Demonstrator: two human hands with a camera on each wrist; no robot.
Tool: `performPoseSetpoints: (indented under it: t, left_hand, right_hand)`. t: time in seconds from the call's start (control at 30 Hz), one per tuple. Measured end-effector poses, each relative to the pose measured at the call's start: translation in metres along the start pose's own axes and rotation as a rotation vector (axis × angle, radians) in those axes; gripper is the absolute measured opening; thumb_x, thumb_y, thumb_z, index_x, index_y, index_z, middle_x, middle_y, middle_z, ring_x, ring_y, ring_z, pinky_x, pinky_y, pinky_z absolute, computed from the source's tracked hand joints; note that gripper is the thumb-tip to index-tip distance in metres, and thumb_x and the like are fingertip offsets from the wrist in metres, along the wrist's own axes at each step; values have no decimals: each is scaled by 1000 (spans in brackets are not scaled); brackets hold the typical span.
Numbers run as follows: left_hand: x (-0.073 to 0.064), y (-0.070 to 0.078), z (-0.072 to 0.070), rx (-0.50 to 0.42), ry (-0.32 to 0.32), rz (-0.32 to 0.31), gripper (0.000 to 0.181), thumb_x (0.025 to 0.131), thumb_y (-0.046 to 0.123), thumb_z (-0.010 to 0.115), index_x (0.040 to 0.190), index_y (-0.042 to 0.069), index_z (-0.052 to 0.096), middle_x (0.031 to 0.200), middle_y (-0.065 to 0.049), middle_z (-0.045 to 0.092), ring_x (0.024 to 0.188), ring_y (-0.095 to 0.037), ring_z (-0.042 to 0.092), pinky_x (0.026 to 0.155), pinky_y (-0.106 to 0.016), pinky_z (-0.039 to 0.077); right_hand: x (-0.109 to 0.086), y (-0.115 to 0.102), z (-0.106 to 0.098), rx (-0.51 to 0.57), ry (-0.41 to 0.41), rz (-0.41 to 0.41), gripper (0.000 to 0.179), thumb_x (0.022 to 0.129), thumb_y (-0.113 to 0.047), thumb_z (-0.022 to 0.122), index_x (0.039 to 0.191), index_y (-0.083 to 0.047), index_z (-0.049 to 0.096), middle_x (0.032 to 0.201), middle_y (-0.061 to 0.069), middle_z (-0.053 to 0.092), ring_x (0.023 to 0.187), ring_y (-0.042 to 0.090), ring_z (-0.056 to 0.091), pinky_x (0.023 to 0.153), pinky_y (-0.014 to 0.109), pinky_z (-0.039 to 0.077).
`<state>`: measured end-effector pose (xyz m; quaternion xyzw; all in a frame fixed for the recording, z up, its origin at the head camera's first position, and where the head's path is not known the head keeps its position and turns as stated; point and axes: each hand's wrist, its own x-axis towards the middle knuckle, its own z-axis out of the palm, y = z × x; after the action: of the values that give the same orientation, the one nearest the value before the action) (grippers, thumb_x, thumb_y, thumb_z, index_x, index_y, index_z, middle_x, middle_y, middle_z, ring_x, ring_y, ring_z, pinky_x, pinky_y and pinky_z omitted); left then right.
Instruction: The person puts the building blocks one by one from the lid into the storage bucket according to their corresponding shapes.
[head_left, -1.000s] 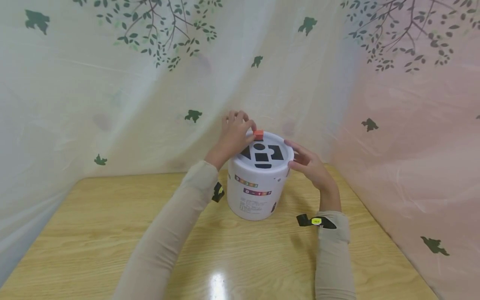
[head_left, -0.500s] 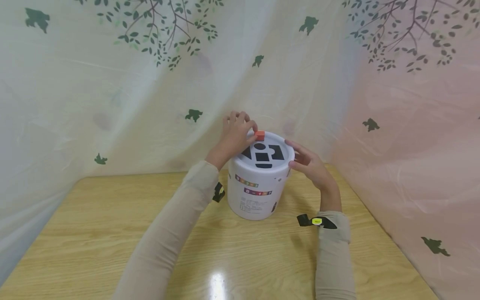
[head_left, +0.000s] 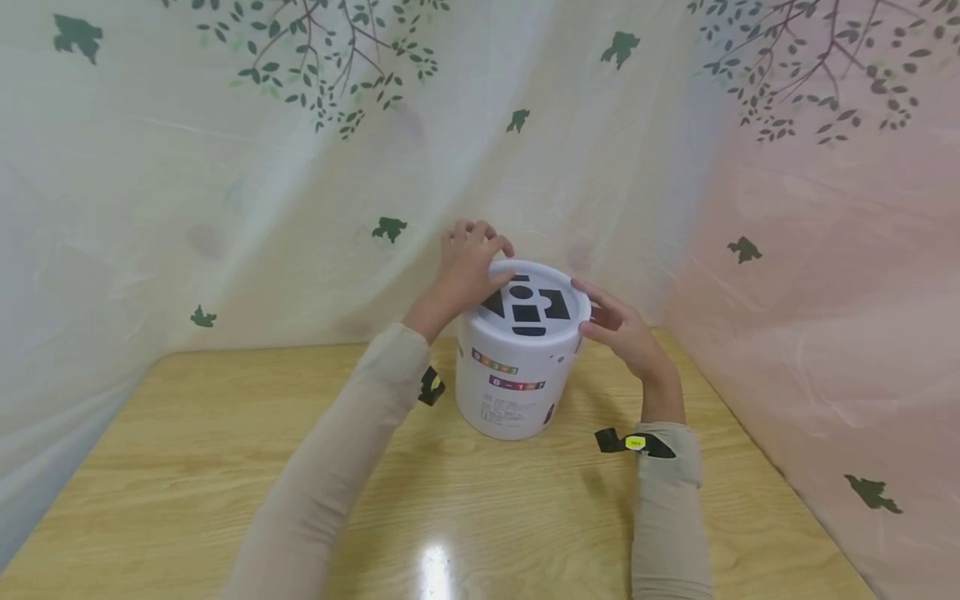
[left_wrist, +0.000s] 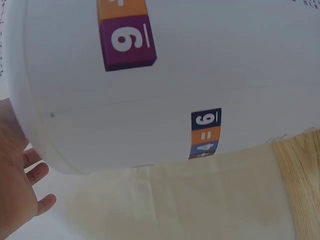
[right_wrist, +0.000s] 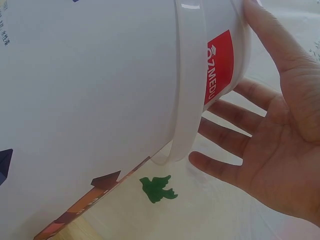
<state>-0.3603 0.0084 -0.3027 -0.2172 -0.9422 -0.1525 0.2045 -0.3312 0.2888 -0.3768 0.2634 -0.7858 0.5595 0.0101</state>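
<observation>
A white cylindrical bucket (head_left: 491,408) stands upright on the table, printed with coloured number cubes. Its round white lid (head_left: 558,327) has several dark shaped cutouts. My left hand (head_left: 463,265) is over the lid's far left edge, thumb and forefinger spread apart with nothing between them. The left wrist view shows its loosely bent fingers beyond the bucket's rim (left_wrist: 22,95). At the lid's right side, my right hand (head_left: 626,333) touches the rim with thumb and forefinger. In the right wrist view its fingers are spread and mostly straight beside a red label (right_wrist: 220,67).
The wooden table (head_left: 210,467) runs beneath both forearms. Behind it and along the right hang pale curtains (head_left: 300,250) printed with leaves and green birds. A black strap (head_left: 648,444) sits on the right sleeve.
The orange-red block between my left thumb and forefinger is gone from view. The narrow far cutout now shows there. My left hand has shifted slightly left; the right hand stays put.
</observation>
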Motion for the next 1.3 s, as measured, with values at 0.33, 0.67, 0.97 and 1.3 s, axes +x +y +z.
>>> performPoseSetpoints:
  t: [0.33, 0.67, 0.97, 1.3]
  left_hand:
    - [-22, -15, -18, -48, 19, -10, 30, 96, 34, 69, 121, 18, 67, 137, -11, 54, 138, -35, 36, 116, -53, 29]
    - [-61, -58, -28, -95, 76, 7, 25, 93, 26, 73, 114, 12, 70, 130, -14, 59, 132, -38, 41, 112, -59, 32]
    - [-99, -103, -23, -158, 26, 2, 26, 91, 24, 76, 110, 7, 70, 123, -18, 64, 123, -42, 45, 105, -62, 35]
    - [-140, -138, -13, -203, -109, -53, 33, 88, 31, 78, 112, 8, 72, 117, -17, 68, 112, -38, 50, 97, -60, 38]
  right_hand:
    - [-2, -1, 0, -2, 12, 23, 66, 98, -12, 65, 158, -23, 39, 163, 3, 39, 144, 35, 45, 114, 61, 37]
    - [0, 1, 1, 0, 17, 26, 65, 98, -10, 64, 157, -22, 40, 163, 4, 40, 145, 35, 44, 115, 63, 35]
    - [-1, -1, -1, -11, 18, 34, 65, 98, -11, 64, 157, -22, 40, 162, 4, 40, 145, 30, 46, 115, 61, 36]
    - [1, -1, 1, 2, 5, 11, 64, 99, -9, 63, 157, -21, 40, 163, 4, 40, 146, 32, 44, 116, 64, 33]
